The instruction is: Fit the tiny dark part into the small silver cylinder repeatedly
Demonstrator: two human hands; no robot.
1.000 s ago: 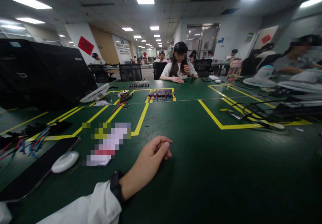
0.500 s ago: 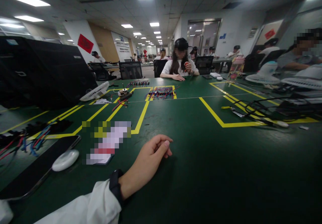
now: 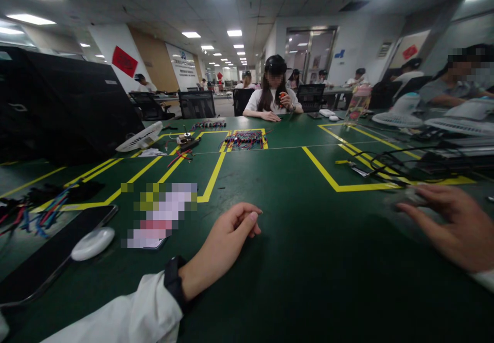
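Observation:
My left hand [image 3: 231, 237] rests on its side on the green table [image 3: 309, 266], a dark band around the wrist. Its fingers curl in loosely with the thumb laid over them, and nothing shows in them. At the right edge, my right hand [image 3: 451, 224] is above the table, thumb and fingers closed on a clear, see-through thing [image 3: 405, 206]. Motion blurs that thing, so its kind cannot be made out. Left of my left hand lies a phone [image 3: 164, 217], its screen pixelated. Farther left are a white rounded case [image 3: 93, 244] and a large black device [image 3: 57, 255].
Wire bundles [image 3: 42, 204] lie at the left, and another tangle [image 3: 247, 139] inside yellow tape marks. Black cables [image 3: 378, 165] and white fans [image 3: 401, 114] stand at the right. A bulky black case [image 3: 65, 106] rises at the left. Across the table sits a person [image 3: 274, 91].
My right hand has come into view from the right with the clear thing. My left hand keeps its pose. The whole view has shifted slightly.

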